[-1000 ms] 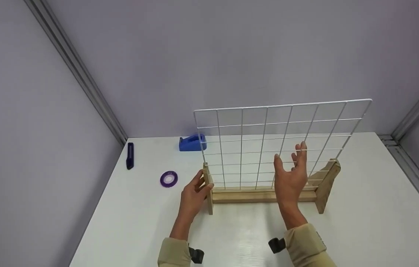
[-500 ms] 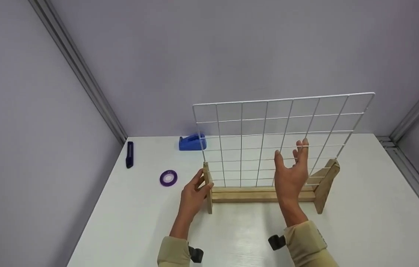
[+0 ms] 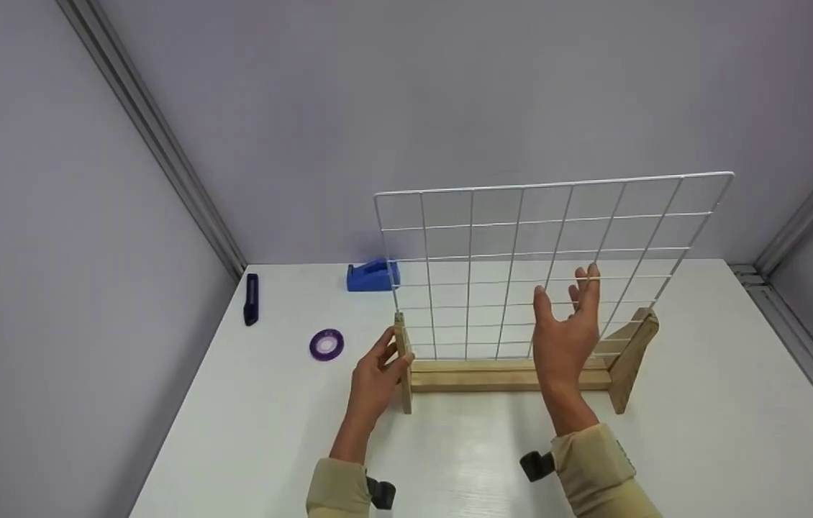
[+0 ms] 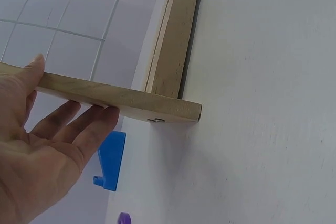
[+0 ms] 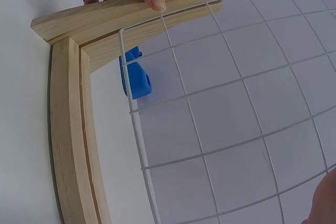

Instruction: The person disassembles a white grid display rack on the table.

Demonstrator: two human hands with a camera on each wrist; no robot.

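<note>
My left hand [image 3: 370,385] pinches the left upright [image 4: 131,98] of a wooden stand [image 3: 478,381], thumb on the near edge and fingers on the outer face. A white wire grid [image 3: 521,185] stands tilted between the stand's two uprights. Its lower edge sits apart from the grooved bottom rail [image 5: 65,129] in the right wrist view. Low on the grid's right half, my right hand [image 3: 563,345] has its fingers extended against the wires, thumb spread to the left. Only a bit of that hand [image 5: 324,200] shows in the right wrist view.
A blue tape dispenser [image 3: 372,277] sits behind the stand's left side, near the back wall. A purple tape roll [image 3: 326,345] lies left of my left hand. Further left is a dark box cutter [image 3: 252,298]. Walls [image 3: 450,108] border the white table.
The grid has risen, its top edge now higher and wider in the head view. My right hand has moved slightly up with it. My left hand keeps its grip on the upright.
</note>
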